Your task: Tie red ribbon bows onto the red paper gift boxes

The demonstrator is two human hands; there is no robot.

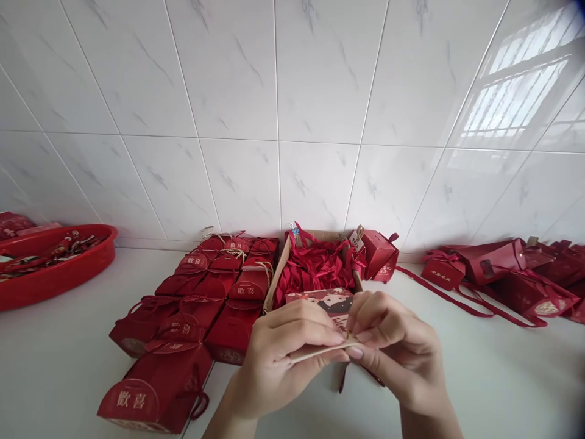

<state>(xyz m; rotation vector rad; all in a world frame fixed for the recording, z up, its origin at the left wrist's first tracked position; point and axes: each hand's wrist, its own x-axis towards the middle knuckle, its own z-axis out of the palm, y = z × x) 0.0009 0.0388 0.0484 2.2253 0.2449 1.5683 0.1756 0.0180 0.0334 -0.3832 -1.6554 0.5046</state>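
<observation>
A printed red card with a cartoon figure and a pale edge is in front of me, partly covered by my fingers. My left hand is closed on it, thumb below and fingers above. At its right end, my right hand pinches the edge, where a tiny gold-coloured bit shows between the fingertips. Dark red cord or ribbon ends hang beneath the card. Just behind my hands stands an open cardboard box filled with loose red ribbons.
Several red gift boxes stand in rows at left. A red basin with small items sits far left. One red box is beside the cardboard box; more red boxes with ribbons lie at right. A tiled wall rises behind the white counter.
</observation>
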